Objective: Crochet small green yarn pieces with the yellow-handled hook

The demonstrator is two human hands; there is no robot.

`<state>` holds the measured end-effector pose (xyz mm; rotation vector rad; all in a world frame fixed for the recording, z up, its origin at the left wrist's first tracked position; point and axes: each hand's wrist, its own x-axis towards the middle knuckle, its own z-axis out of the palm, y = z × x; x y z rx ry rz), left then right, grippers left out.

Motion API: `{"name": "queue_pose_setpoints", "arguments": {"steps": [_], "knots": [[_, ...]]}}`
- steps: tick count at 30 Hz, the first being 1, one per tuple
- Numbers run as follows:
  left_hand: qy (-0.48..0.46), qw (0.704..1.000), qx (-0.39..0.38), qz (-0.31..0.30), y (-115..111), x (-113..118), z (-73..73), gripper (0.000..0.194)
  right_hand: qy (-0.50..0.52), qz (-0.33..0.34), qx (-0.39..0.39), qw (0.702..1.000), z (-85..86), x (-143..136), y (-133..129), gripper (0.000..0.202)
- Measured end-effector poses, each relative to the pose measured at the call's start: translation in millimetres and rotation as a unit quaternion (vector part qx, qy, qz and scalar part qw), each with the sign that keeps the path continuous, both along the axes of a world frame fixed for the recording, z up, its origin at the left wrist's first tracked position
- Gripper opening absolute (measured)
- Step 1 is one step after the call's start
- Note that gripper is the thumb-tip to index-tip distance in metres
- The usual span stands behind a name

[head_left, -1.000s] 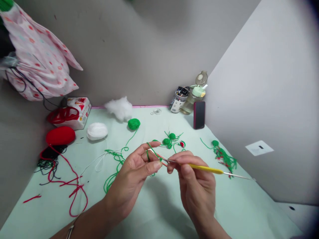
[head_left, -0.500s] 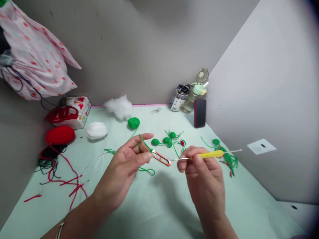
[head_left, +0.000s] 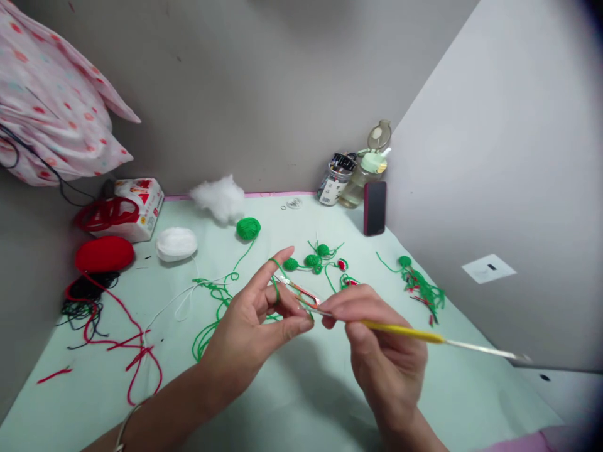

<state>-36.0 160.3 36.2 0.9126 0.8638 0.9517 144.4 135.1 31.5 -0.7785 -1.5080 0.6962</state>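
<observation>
My left hand point(head_left: 268, 307) has green yarn looped over its raised index finger and pinches the strand between thumb and fingertips. Just beyond those fingertips, partly hidden, is a slim orange-and-metal piece point(head_left: 308, 297), perhaps thread snips. My right hand point(head_left: 384, 345) grips a crochet hook point(head_left: 405, 331) by its yellow handle; one metal end meets the yarn at the left fingertips, the other points right. A green yarn ball point(head_left: 248, 229) lies behind, its strand trailing to loose green loops point(head_left: 207, 333) left of my left hand.
Several green crocheted balls point(head_left: 312, 260) lie beyond my hands, and green scraps point(head_left: 426, 292) to the right. Red yarn point(head_left: 104, 254), white yarn point(head_left: 176, 245) and stuffing point(head_left: 220, 199) sit at left. A phone point(head_left: 375, 209), pen cup point(head_left: 334, 182) and bottle point(head_left: 355, 188) stand at the back.
The crochet hook has swung so its rear end points down to the right, and its front end has come to the left fingertips. My left index finger is raised, and its thumb has shifted right.
</observation>
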Motion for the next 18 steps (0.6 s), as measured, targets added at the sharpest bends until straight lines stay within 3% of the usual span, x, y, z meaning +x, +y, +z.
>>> {"name": "queue_pose_setpoints", "arguments": {"steps": [3,6,8,10,13,15,18], "knots": [[0.024,0.999,-0.020,-0.021,4,2,3.8,0.103,-0.169,-0.040,0.071,0.982,1.5,0,0,0.030],[0.051,0.998,-0.005,-0.023,10,0,4.8,0.087,-0.261,-0.106,0.088,0.955,1.2,1,3,0.027],[0.051,0.999,0.005,-0.014,12,-3,3.4,0.078,-0.219,-0.070,0.008,0.973,1.6,4,6,0.018],[0.034,0.999,0.004,-0.017,13,-5,0.9,0.077,-0.122,0.021,-0.121,0.985,2.1,8,10,0.016],[-0.023,0.998,-0.020,-0.054,12,-5,-3.3,0.079,0.032,0.153,-0.240,0.958,1.0,10,14,0.023],[-0.075,0.994,-0.046,-0.063,11,-5,-5.4,0.076,0.095,0.173,-0.227,0.954,-1.7,6,13,0.021],[-0.142,0.986,-0.084,-0.034,10,-3,-7.1,0.071,0.038,0.092,-0.124,0.987,-8.7,-3,4,0.017]]}}
